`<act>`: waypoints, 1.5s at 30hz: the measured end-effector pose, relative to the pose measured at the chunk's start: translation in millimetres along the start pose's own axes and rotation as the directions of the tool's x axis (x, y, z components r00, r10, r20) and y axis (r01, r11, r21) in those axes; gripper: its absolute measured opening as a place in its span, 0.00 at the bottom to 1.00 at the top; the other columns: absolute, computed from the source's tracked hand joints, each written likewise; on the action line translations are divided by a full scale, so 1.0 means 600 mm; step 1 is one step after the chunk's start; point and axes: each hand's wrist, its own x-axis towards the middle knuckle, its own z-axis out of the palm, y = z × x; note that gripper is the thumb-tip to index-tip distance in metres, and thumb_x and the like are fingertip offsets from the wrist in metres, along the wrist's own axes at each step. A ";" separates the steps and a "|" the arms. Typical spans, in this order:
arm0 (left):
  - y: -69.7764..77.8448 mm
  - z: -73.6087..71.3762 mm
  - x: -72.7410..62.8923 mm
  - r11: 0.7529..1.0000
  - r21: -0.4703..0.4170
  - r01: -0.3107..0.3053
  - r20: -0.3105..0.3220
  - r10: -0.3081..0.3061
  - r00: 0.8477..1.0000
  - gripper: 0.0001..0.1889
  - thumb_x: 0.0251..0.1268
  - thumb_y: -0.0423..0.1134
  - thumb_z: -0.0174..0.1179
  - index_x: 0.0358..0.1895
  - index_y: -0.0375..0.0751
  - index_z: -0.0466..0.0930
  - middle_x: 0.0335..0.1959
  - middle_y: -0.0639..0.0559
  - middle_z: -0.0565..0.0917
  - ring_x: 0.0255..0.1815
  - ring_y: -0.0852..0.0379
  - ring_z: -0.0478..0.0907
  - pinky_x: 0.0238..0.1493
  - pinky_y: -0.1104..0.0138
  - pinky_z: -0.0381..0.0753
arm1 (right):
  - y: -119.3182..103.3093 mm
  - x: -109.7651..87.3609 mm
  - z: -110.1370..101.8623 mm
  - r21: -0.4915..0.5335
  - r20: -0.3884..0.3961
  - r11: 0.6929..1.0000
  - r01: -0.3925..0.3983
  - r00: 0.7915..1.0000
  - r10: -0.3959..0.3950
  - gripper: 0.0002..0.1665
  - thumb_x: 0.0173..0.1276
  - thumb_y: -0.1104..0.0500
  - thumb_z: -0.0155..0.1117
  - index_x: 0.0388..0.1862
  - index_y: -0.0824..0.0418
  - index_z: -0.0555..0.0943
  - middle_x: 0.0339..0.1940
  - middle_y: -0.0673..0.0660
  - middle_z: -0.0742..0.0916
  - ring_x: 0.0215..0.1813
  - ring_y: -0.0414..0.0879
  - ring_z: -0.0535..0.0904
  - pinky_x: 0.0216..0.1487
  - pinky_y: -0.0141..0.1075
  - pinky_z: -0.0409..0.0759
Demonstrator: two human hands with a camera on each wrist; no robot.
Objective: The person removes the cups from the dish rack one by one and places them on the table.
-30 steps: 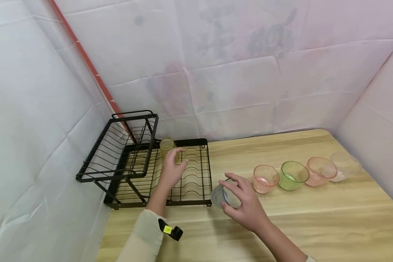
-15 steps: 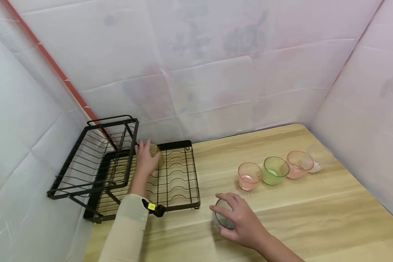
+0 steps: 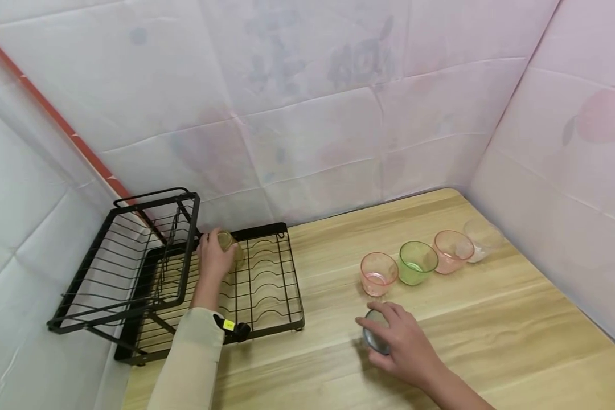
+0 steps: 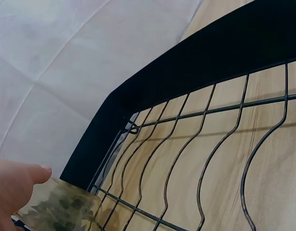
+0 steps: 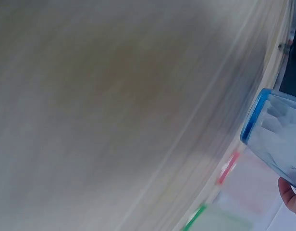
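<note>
In the head view, my left hand (image 3: 215, 259) grips an amber glass (image 3: 225, 240) in the back part of a black wire dish rack (image 3: 266, 273). The left wrist view shows only part of this hand beside the faceted amber glass (image 4: 61, 207). Over the table, my right hand (image 3: 410, 344) holds a clear blue-grey cup (image 3: 375, 336) between thumb and fingers. Its thick blue edge shows in the right wrist view, with a fingertip against the cup (image 5: 277, 134). The palm hides part of the cup in the head view.
A pink cup (image 3: 378, 274), a green cup (image 3: 417, 263), another pink cup (image 3: 453, 251) and a colourless cup (image 3: 482, 239) stand in a row on the wooden table (image 3: 441, 307). The rack's raised upper tier (image 3: 128, 256) is at the left. White sheeting (image 3: 307, 125) walls the table's back and sides.
My left hand has reached the amber glass and taken hold of it. The right hand has moved away from the rack with the blue-grey cup. The head view has swung right.
</note>
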 end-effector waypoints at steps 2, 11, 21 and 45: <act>0.003 -0.001 -0.002 1.000 -0.004 -0.004 -0.021 0.004 1.000 0.33 0.68 0.46 0.60 0.73 0.43 0.59 0.75 0.35 0.56 0.74 0.30 0.53 0.65 0.38 0.64 | 0.021 -0.009 -0.010 -0.020 0.006 1.000 -0.024 1.000 0.024 0.32 0.39 0.50 0.72 0.50 0.46 0.85 0.54 0.58 0.82 0.51 0.54 0.77 0.40 0.50 0.77; 0.016 -0.004 -0.024 0.999 0.034 0.028 0.001 -0.028 1.000 0.31 0.69 0.43 0.55 0.75 0.49 0.60 0.71 0.33 0.55 0.67 0.27 0.57 0.57 0.39 0.69 | 0.121 -0.050 -0.056 -0.115 -0.006 0.980 -0.164 0.986 0.164 0.29 0.41 0.51 0.70 0.49 0.50 0.84 0.52 0.63 0.81 0.50 0.64 0.76 0.39 0.60 0.76; 0.024 -0.007 -0.055 1.000 -0.002 -0.002 -0.027 0.002 1.000 0.29 0.67 0.41 0.53 0.73 0.49 0.64 0.72 0.35 0.55 0.68 0.31 0.56 0.57 0.41 0.69 | 0.211 -0.082 -0.099 -0.201 -0.014 0.924 -0.325 0.944 0.329 0.28 0.44 0.52 0.67 0.50 0.53 0.81 0.53 0.67 0.79 0.49 0.72 0.73 0.41 0.65 0.71; 0.039 0.002 -0.087 0.998 0.004 -0.062 0.012 0.062 0.998 0.28 0.69 0.41 0.54 0.72 0.55 0.66 0.73 0.40 0.57 0.70 0.34 0.57 0.51 0.46 0.72 | 0.388 -0.109 -0.156 -0.283 0.079 0.742 -0.608 0.756 0.650 0.40 0.61 0.47 0.62 0.65 0.68 0.66 0.61 0.76 0.70 0.56 0.78 0.62 0.51 0.68 0.62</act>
